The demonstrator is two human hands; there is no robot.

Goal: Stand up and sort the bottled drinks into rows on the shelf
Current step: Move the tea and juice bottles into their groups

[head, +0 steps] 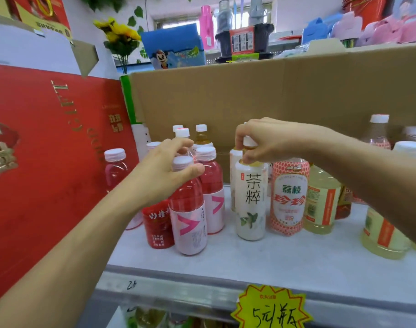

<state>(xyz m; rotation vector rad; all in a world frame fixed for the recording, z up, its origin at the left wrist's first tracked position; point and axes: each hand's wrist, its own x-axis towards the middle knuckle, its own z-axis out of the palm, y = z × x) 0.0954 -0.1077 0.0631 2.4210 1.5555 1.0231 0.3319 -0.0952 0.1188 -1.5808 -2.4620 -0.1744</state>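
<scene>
The left hand (164, 172) curls thumb and fingers round the cap of the front pink bottle (189, 216), and the right hand (271, 138) pinches the cap of the white tea bottle (250, 200); both bottles stand upright on the shelf (226, 261). Each is held only at the top, so I think it may swing and knock the red bottle (157, 223) below the left hand, or the lychee bottle (289, 197) just below the right hand.
</scene>
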